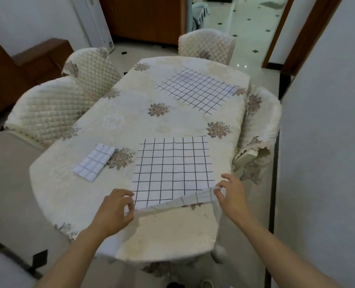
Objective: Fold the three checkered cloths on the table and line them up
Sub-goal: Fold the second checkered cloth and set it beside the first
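Nearest to me, the left hand (114, 208) and right hand (231, 196) each have a grip on the near cloth (172, 169). The left grip pinches its near left corner. The right grip pinches the near right corner, which is raised enough to turn the hem over and show the underside. The rest of that cloth lies flat and open on the surface (120, 121), at its near end.

By my reckoning the task is about a third done. One folded cloth (93, 162) sits as a small packet to the left, just beside the open one. The near cloth looks to be at its first fold. The far cloth (197, 89) lies spread out, untouched, towards the far right. Lining the three up is yet to come.

The surface wears a cream covering with floral motifs. Quilted chairs (47, 113) stand on the left, right and far sides. Beyond are a wooden cabinet (147, 17) and a pale tiled floor (245, 28).
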